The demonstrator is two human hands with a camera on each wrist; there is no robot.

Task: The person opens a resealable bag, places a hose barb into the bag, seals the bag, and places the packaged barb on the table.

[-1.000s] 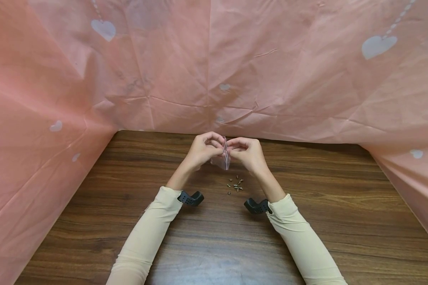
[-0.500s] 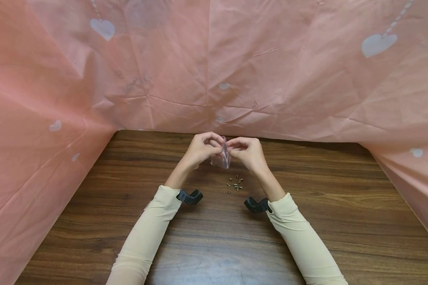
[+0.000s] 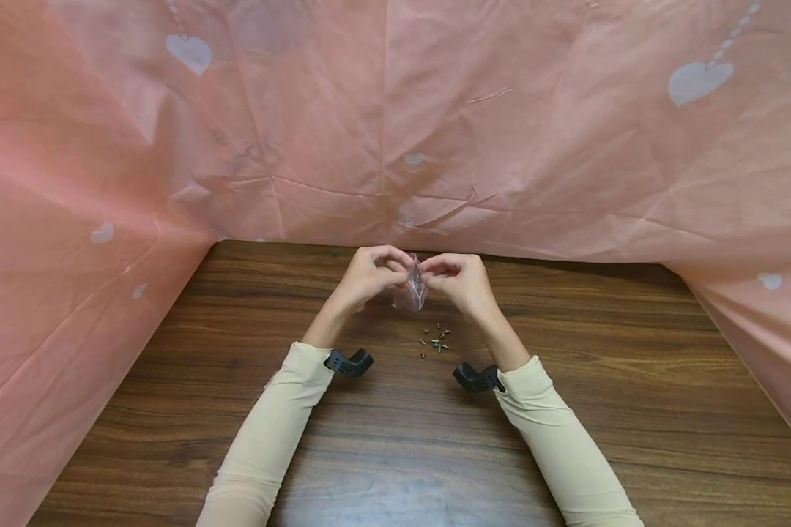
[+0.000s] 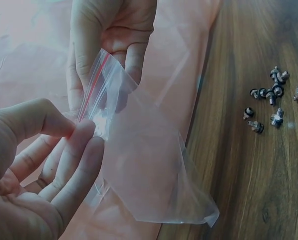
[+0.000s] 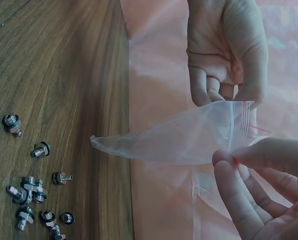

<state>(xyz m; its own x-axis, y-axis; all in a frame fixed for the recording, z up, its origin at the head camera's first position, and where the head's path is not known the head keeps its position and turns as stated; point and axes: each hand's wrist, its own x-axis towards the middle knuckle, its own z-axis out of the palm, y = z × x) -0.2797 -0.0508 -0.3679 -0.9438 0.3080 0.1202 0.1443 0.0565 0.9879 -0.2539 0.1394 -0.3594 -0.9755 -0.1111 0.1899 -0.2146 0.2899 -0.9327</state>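
A clear zip-lock bag [image 3: 407,296] with a red line along its seal hangs between both hands, above the far part of the table. My left hand [image 3: 368,274] pinches one side of its mouth between thumb and fingers, seen close in the left wrist view. The opposite side is pinched by my right hand [image 3: 463,285], close up in the right wrist view. Nothing shows inside the bag [image 5: 173,137]. Nearer to me than the bag, several small metal fittings [image 4: 277,91] with dark rings lie loose on the wood.
A brown wood-grain table [image 3: 382,446] stretches under both arms. Pink sheeting [image 3: 501,146] with pale hearts rises behind the table and along both sides. Dark wrist-worn mounts [image 3: 351,364] sit at the sleeve cuffs.
My hands have drawn slightly apart, and the bag between them looks a little more spread at its mouth. The metal fittings have stayed where they were.
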